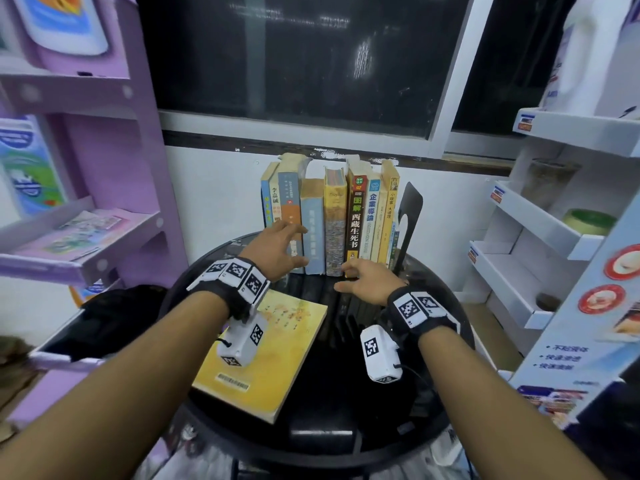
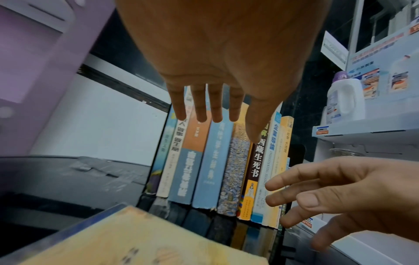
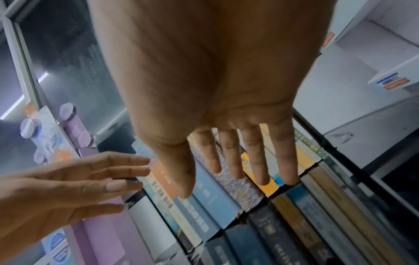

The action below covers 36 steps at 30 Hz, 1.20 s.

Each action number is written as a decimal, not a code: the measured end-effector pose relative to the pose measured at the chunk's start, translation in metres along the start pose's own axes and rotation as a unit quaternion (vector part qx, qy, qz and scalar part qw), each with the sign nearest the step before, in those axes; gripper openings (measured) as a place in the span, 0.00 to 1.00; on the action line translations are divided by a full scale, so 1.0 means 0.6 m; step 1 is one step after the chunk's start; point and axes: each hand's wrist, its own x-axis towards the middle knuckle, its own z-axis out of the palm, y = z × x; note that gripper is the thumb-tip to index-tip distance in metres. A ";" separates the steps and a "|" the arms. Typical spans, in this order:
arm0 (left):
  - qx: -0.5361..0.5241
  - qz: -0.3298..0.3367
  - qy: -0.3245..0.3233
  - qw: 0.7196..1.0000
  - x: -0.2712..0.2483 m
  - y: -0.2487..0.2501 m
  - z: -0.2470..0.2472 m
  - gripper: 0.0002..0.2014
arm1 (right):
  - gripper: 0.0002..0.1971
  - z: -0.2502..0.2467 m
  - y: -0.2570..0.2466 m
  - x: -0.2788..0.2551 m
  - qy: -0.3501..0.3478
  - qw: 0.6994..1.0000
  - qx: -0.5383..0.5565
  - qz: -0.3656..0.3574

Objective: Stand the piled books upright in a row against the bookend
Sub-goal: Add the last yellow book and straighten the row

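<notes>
Several books [image 1: 329,220] stand upright in a row at the back of a round black table [image 1: 329,424], spines toward me. A black metal bookend [image 1: 411,209] stands at the row's right end. One yellow book [image 1: 273,358] lies flat on the table's near left. My left hand [image 1: 296,245] hovers open before the blue spines at the row's left; its fingers [image 2: 199,111] are straight and spread and hold nothing. My right hand [image 1: 346,277] is open too, at the foot of the dark-spined book [image 2: 255,166]. In the right wrist view its fingers [image 3: 256,161] spread over the spines [image 3: 215,200].
A purple display shelf [image 1: 86,237] crowds the table's left side. White shelves [image 1: 519,271] with jars and bottles stand at the right. A white wall and a dark window [image 1: 294,64] sit right behind the books.
</notes>
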 end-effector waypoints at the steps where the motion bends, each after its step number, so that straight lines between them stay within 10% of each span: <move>1: -0.006 -0.018 -0.013 1.000 -0.009 -0.006 0.001 0.30 | 0.30 0.009 -0.009 -0.003 -0.016 1.000 -0.003 0.003; 9: -0.028 -0.166 -0.187 0.968 -0.070 -0.064 0.025 0.39 | 0.33 0.069 -0.048 -0.004 -0.081 0.995 -0.054 0.024; 19: 0.046 -0.198 -0.206 0.957 -0.078 -0.072 0.039 0.48 | 0.41 0.090 -0.061 -0.001 -0.086 0.989 -0.113 0.036; 25: 0.026 -0.196 -0.217 0.956 -0.075 -0.078 0.031 0.54 | 0.26 0.090 -0.054 0.004 -0.112 0.988 -0.106 0.034; 36: -0.108 -0.187 -0.234 0.948 -0.082 -0.081 0.021 0.25 | 0.30 0.080 -0.036 0.000 -0.096 0.994 -0.054 -0.013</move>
